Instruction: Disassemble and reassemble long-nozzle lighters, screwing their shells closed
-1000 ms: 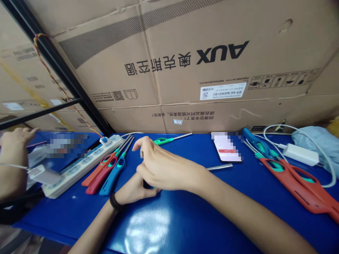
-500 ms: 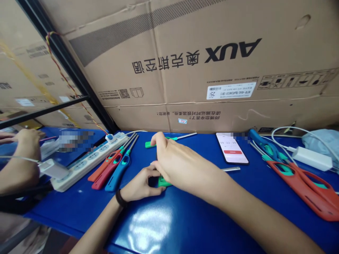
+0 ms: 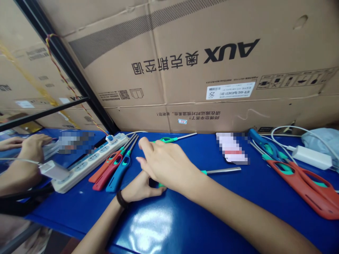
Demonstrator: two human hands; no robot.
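My left hand [image 3: 141, 188], with a dark band at the wrist, curls low on the blue table around the handle end of a green long-nosed lighter [image 3: 224, 171]. The lighter lies flat; its metal tube points right, and most of its handle is covered by my hands. Above it, my right hand [image 3: 169, 164] is closed, thumb and fingers bent together. Whatever sits in those fingers is hidden behind them. Just beyond my right hand lies a second green lighter [image 3: 169, 139], partly covered by it.
Orange, red and blue lighters [image 3: 113, 169] lie left, beside a white power strip [image 3: 90, 162]. A phone [image 3: 233, 148] and more lighters [image 3: 299, 180] are on the right with a white adapter [image 3: 312, 157]. A large cardboard box [image 3: 185, 81] stands behind. Another person's arm [image 3: 29, 162] shows far left.
My right hand has shifted left and turned, uncovering more of the lighter's tube and its green collar. My left hand has stayed nearly in place.
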